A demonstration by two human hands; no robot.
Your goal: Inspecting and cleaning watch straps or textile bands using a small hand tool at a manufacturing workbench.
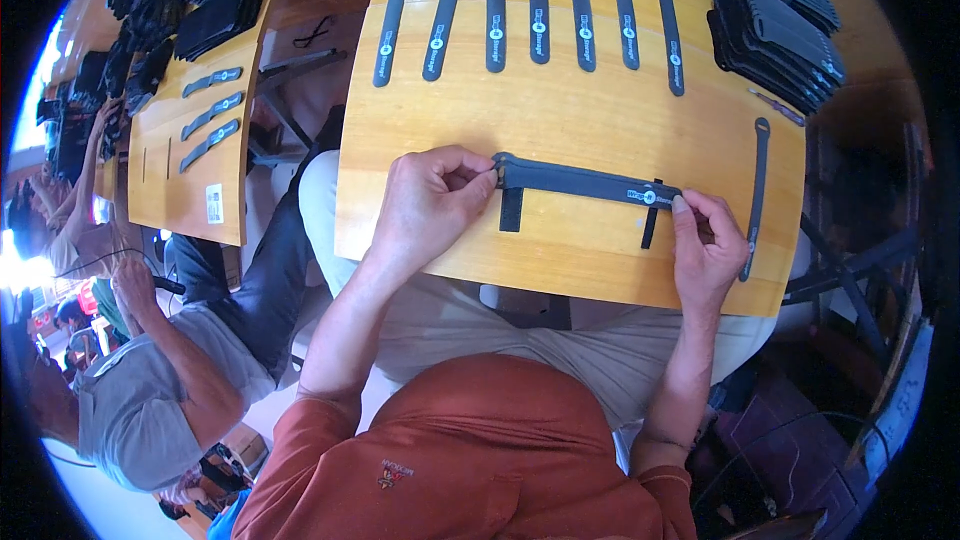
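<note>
Rust-red cloth covers the torso of the wearer's shirt [490, 420], nearest to the camera, with pale trousers [440, 325] beyond it, partly under the rounded edge of a wooden desk [600, 125]. Over the desk's near side, both hands hold one dark grey cable strap [580, 178] stretched sideways between them. The left hand [430, 205] has its grip pinched on the strap's ringed end, thumb against fingers; the right hand [712, 250] has its grip clasping the other end, thumb on the upper face, beside a white printed logo. Two short black strips [511, 212] point toward the wearer from beneath the held strap, one near each hand. Whether they are stuck to the desk, I cannot tell.

Just beyond the right hand, a single strap [758, 190] lies lengthwise near the desk's right edge. Farther up that edge sits a slim pointed tool [776, 106], close to piled stacks of dark straps [785, 50]. Across the far side runs a row of seven straps [496, 20], spaced apart, logo ends toward the wearer.

Off to the left, a co-worker in a grey shirt [150, 395] sits by a second desk [160, 210], which bears three small straps [212, 111], a white label [214, 203] and, farthest away, more dark stacks [215, 20].
</note>
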